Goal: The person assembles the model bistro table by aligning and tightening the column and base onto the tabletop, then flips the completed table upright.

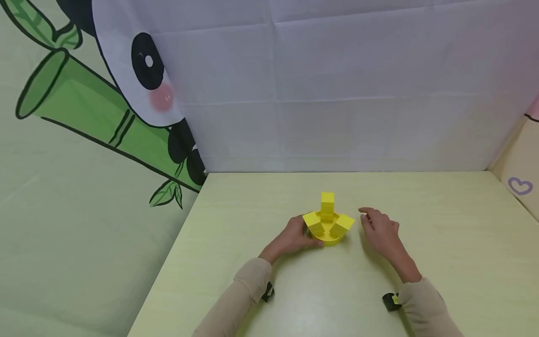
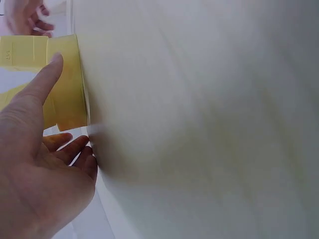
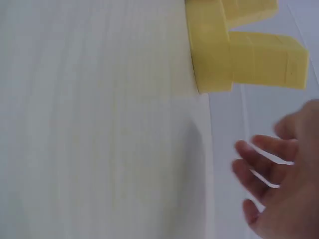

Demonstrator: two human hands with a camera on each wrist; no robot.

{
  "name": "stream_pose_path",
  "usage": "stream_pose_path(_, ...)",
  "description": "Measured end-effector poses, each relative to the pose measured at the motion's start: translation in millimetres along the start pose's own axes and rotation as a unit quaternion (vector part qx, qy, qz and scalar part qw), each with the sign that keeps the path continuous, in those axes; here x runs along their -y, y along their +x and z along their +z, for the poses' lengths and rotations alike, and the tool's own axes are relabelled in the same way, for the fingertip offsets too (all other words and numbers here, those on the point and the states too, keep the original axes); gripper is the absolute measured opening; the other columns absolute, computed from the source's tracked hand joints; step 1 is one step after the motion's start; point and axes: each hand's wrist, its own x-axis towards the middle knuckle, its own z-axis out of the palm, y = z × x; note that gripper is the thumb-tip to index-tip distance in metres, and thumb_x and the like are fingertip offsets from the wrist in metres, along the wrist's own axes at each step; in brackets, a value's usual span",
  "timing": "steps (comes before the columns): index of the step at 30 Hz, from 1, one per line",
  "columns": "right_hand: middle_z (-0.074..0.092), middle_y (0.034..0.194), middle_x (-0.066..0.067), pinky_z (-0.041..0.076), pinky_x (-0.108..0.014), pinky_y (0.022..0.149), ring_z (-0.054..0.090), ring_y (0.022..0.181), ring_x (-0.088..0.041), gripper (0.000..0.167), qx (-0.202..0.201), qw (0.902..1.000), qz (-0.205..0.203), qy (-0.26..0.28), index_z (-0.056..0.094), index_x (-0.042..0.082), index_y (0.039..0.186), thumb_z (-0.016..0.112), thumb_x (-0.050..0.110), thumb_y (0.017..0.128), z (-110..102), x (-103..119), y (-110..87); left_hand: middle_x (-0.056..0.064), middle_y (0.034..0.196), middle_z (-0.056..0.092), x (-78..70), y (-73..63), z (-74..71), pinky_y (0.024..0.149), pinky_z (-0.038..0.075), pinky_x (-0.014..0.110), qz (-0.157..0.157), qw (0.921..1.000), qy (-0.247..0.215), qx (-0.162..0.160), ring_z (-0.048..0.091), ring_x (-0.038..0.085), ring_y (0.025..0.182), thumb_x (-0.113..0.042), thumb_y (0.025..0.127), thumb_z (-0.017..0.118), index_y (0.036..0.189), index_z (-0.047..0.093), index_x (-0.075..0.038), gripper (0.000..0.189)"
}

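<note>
A yellow round base (image 1: pixel 329 240) stands on the table with three yellow rectangular blocks rising from it, one at the back (image 1: pixel 327 205), one front left (image 1: pixel 313 223) and one front right (image 1: pixel 343 224). My left hand (image 1: pixel 296 238) holds the base from the left, its thumb (image 2: pixel 45 79) laid along the side wall and its fingers round the far side, partly hidden by the base. Off to the right, apart from the base, my right hand (image 1: pixel 381 234) hovers with relaxed, slightly bent fingers (image 3: pixel 254 169) and holds nothing.
The pale wood-grain table (image 1: pixel 236 206) runs back to a white cloth wall (image 1: pixel 337 126). A green cloth with a printed panda and bamboo (image 1: pixel 97 112) hangs at the left. Black wrist devices (image 1: pixel 392 302) sit at both beige sleeves (image 1: pixel 427 306).
</note>
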Motion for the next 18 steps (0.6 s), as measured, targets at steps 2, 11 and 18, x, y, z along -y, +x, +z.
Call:
stream_pose_path(2, 0.068, 0.104, -0.016, 0.037, -0.068, 0.084, 0.062, 0.097, -0.038, 0.038, 0.050, 0.9987, 0.009, -0.009, 0.059, -0.006, 0.137, 0.051, 0.018, 0.108, 0, -7, -1.1, -0.002, 0.134, 0.064, 1.7, -0.7, 0.9, 0.114, 0.038, 0.034, 0.003, 0.9998, 0.021, -0.006, 0.054, 0.012, 0.127, -0.027, 0.082, 0.092, 0.140, 0.060, -0.012, 0.068)
stream_pose_path(11, 0.055, 0.097, -0.009, 0.038, -0.051, 0.074, 0.049, 0.091, -0.032, 0.056, 0.148, 0.9886, -0.011, -0.026, 0.062, -0.003, 0.123, 0.080, 0.038, 0.089, 14, -7, -1.7, 0.005, 0.148, 0.056, 1.3, -1.8, 2.2, 0.119, 0.028, 0.044, -0.028, 0.9949, 0.097, 0.002, 0.045, 0.024, 0.138, -0.037, 0.083, 0.089, 0.147, 0.055, -0.016, 0.075)
stream_pose_path(18, 0.056, 0.100, -0.009, 0.035, -0.053, 0.081, 0.047, 0.096, -0.033, 0.061, 0.131, 0.9913, 0.013, 0.000, 0.066, -0.002, 0.120, 0.084, 0.045, 0.085, 24, 2, -3.0, 0.005, 0.151, 0.053, 0.5, 0.5, 1.9, 0.119, 0.029, 0.045, -0.032, 0.9936, 0.109, 0.000, 0.042, 0.028, 0.140, -0.041, 0.084, 0.087, 0.149, 0.054, -0.017, 0.077)
